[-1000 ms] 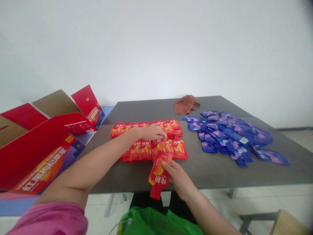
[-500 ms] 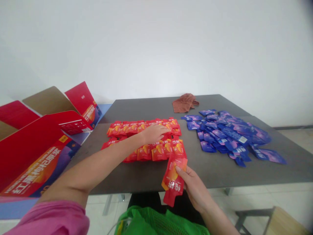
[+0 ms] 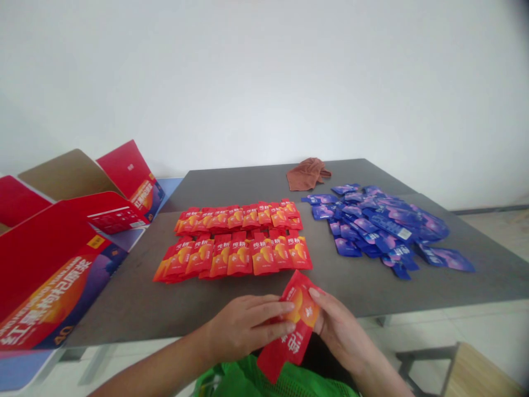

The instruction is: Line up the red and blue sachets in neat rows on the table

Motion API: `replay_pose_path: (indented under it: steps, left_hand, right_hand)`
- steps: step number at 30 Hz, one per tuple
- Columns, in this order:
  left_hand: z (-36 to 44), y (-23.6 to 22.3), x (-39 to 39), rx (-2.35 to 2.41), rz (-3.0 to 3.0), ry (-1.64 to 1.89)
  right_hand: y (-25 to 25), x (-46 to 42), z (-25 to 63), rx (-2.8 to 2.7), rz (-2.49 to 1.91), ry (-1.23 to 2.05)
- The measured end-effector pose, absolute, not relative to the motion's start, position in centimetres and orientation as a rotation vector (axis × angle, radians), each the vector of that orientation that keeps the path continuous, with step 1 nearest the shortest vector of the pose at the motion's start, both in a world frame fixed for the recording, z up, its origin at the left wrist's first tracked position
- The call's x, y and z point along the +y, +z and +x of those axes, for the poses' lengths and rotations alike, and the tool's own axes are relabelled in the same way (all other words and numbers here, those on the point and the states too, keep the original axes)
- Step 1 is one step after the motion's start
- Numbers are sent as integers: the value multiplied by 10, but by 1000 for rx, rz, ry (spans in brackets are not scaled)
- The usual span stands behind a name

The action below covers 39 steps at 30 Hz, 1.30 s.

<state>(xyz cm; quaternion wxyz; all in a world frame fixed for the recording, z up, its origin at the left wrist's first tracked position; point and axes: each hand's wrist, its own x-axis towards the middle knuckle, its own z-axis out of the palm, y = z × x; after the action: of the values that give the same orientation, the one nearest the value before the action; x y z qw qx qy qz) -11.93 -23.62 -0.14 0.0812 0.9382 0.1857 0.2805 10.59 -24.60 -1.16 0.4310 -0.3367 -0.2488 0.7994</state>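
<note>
Both hands clasp a single red foil spout pouch (image 3: 298, 311) just off the near table edge: the left hand (image 3: 243, 328) lays its fingers across the pouch's face, while the right hand (image 3: 339, 329) presses against its other edge. The pouch is lifted and tilted, its narrower end hanging toward the lap. Its thin, glossy film could slip if either hand eases off, and a dropped pouch could land on the green mesh bag (image 3: 252, 380) below. On the dark grey tabletop (image 3: 124, 314), two rows of red pouches (image 3: 233, 256) overlap like shingles; a wrist dragged across them could knock the slick packets out of line. To their right lies a loose heap of blue pouches (image 3: 374, 229), near a crumpled brown towel (image 3: 308, 174). A printed red cardboard carton (image 3: 53, 281) stands open to the left of the table.
</note>
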Motion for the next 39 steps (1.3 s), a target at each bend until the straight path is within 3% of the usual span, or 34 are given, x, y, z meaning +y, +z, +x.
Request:
replay_pose_path:
  steps: [4, 9, 14, 21, 25, 32, 36, 39]
  left_hand:
    - [-125, -2, -234, 569, 2389, 902]
    - [-113, -15, -232, 1053, 1647, 1031]
    - [-90, -21, -246, 880, 1275, 1058]
    - [-88, 4, -232, 1198, 1338, 1065]
    - [-92, 9, -213, 1447, 1629, 1086]
    - [-102, -7, -228, 1485, 1790, 1284]
    - [-109, -19, -242, 1508, 1788, 1265]
    - [-115, -25, -248, 1546, 1770, 1244]
  right_hand:
    - [-17, -245, 119, -726, -862, 2081]
    - [-19, -247, 116, -597, -928, 1961]
    - [-21, -257, 97, -485, -907, 1841]
    - [-20, -256, 102, -997, -1113, 1616]
    - [-13, -232, 105, -952, -1167, 1595]
    - [-25, -177, 86, -792, -1269, 1399]
    - [-40, -161, 77, -1079, -1409, 1347]
    - [-41, -157, 80, -1412, -1637, 1123]
